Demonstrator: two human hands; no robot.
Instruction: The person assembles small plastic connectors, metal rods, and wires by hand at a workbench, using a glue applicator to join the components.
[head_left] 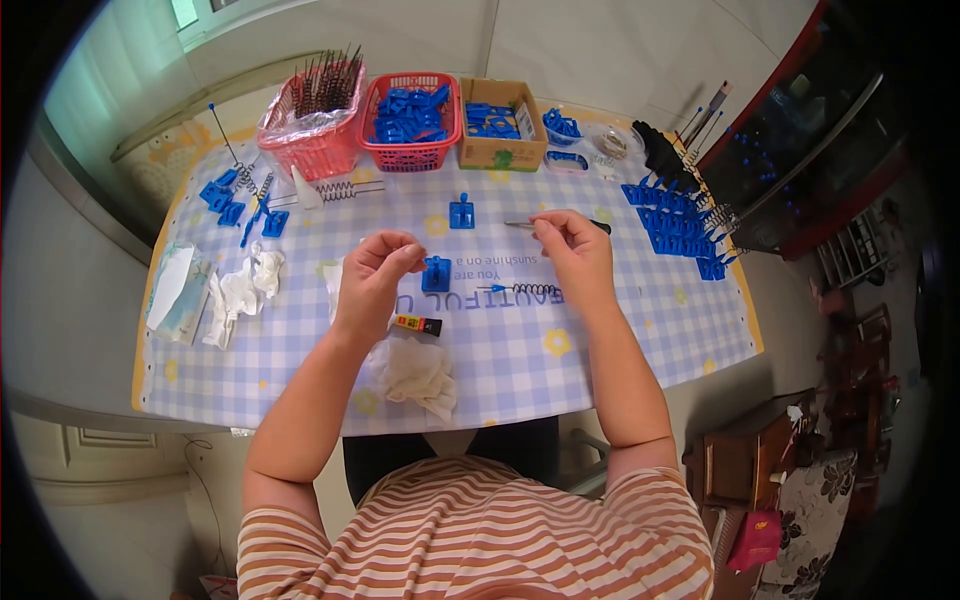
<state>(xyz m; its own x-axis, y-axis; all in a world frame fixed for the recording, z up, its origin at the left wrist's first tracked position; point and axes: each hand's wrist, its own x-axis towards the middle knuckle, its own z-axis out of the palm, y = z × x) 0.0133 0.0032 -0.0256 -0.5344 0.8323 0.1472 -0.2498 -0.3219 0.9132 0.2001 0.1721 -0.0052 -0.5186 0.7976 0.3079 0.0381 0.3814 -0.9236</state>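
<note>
My left hand is closed, with thumb and forefinger pinched together; anything between them is too small to make out. Just right of its fingertips is a blue plastic piece, and a second blue piece lies farther back. My right hand is also closed in a pinch. A thin pointed metal tool with a dark handle crosses behind its fingers; whether they grip it I cannot tell. Between my forearms lie a black coil spring with a blue tip and a small yellow and black tube.
Along the back stand a pink basket of dark springs, a red basket and a cardboard box of blue parts. Rows of blue pieces line the right edge. Crumpled tissue lies near me, more at left.
</note>
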